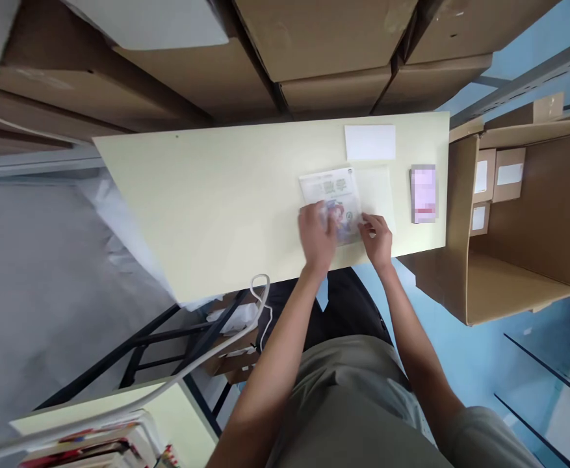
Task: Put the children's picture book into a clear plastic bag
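A flat white printed booklet (340, 195) with green lettering and a colourful figure lies on the pale table (216, 208); it looks slightly blurred. My left hand (318, 237) is over its lower left part, smeared by motion, so its grip is unclear. At the booklet's lower right edge, my right hand (376, 240) has thumb and forefinger pinched together. A thin whitish sheet or sleeve (376, 188) lies just right of the booklet, partly behind my right hand. Whether the two are joined cannot be made out.
A white paper stack or card (370, 142) lies near the back edge. A phone-like item (424, 194), pixelated, lies at right. An open carton (523, 260) holds small labelled boxes. Cardboard boxes (333, 39) line the back. A white cable (216, 351) hangs at front left.
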Available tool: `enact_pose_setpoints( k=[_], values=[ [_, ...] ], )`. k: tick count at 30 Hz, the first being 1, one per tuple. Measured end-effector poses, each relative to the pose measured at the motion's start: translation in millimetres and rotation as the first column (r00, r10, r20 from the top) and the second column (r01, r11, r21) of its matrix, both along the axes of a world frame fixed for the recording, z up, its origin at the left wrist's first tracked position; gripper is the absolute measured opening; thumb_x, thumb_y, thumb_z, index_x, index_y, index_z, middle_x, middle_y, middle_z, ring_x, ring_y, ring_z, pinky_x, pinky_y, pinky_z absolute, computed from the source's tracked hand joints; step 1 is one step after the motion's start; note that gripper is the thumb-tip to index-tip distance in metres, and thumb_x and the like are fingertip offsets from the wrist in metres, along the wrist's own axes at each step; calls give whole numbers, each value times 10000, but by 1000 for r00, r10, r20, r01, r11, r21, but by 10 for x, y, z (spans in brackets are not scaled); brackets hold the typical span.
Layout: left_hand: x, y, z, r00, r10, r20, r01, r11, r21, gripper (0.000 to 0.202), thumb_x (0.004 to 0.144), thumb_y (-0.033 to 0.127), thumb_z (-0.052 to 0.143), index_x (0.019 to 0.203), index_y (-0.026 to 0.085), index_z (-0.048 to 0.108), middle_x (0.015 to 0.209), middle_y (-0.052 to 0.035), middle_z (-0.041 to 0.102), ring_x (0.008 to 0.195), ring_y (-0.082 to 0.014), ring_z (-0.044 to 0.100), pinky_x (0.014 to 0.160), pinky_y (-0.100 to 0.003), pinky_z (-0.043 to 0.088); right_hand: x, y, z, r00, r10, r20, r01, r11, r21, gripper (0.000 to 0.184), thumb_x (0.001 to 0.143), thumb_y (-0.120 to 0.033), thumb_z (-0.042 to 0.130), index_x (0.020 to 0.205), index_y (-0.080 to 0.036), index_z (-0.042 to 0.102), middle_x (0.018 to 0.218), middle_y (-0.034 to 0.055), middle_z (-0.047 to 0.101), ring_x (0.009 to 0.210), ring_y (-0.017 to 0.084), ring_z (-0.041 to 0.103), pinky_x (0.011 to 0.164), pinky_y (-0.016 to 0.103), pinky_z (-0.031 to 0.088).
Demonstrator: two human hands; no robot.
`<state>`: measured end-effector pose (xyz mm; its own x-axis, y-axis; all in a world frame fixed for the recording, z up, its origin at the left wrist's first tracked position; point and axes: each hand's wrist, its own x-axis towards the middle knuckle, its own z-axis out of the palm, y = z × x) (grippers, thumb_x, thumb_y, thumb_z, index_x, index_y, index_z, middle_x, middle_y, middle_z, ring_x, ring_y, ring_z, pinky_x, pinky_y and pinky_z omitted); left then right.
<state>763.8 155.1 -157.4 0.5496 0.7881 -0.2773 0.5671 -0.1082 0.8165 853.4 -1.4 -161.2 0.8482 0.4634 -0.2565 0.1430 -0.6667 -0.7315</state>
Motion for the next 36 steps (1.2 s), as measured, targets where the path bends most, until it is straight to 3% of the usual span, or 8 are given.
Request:
enact_pose_setpoints(
  k=[7,12,16,21,24,27,31,36],
  values=[
    [-666,319,-41,962,249,-116,-272,921,-280,267,974,289,765,1231,225,730,1210,-119,808,983,-233,769,1020,-491,686,-281,197,-185,988,118,103,-105,987,-125,438,1176,-291,505,1505,-265,793,1332,145,751,1091,249,777,933,390,702],
    [-1197,639,20,906,394,-155,-422,869,-258,249,905,384,828,1128,326,735,1169,-78,791,1002,-285,750,1092,-665,668,-679,622,-184,932,363,-18,-361,918,-166,442,1168,-194,544,1558,-243,746,1391,150,724,1180,239,782,959,338,688],
    [-1502,784,304,889,440,-126,-456,876,-155,262,908,466,826,1107,361,691,1148,-77,762,995,-295,724,1015,-622,674,-909,978,-150,867,497,-34,-492,845,-211,431,1181,-188,539,1564,-225,733,1333,165,731,1181,255,769,944,330,691],
    [-1145,602,660,920,393,-5,-392,915,-93,291,955,443,834,1136,293,663,979,-53,675,822,-224,663,849,-483,633,-713,1036,-88,804,583,-119,-595,791,-142,361,1155,-203,632,1470,-258,800,1295,121,802,1070,226,791,901,299,677],
    [-708,311,731,930,354,99,-344,933,-105,266,982,402,821,1130,283,635,895,-3,608,739,-186,618,781,-420,608,-404,881,5,818,531,-221,-528,846,79,305,1167,-283,616,1331,-251,871,1228,87,860,1026,214,816,908,308,671],
    [-263,-18,619,970,182,161,-167,980,-104,202,1008,349,801,1130,282,654,1016,-28,704,763,-181,685,761,-387,616,-88,649,132,881,379,-284,-316,917,244,426,1177,-454,566,1352,-210,870,1120,78,888,1049,251,826,926,352,679],
    [167,-242,273,993,66,100,-52,990,-135,124,1023,178,705,1123,244,675,1118,-84,752,944,-221,765,890,-393,647,184,351,191,940,191,-282,-141,972,190,513,1119,-570,613,1368,-197,862,1044,74,889,973,264,818,929,415,692],
    [-22,37,17,997,61,44,-60,998,-26,239,1055,221,715,1294,222,704,1331,-150,737,1239,-298,740,1132,-477,611,190,236,66,943,79,-323,-34,989,143,572,1008,-641,753,1363,-202,845,1328,156,871,1071,299,849,932,447,714]
  ],
)
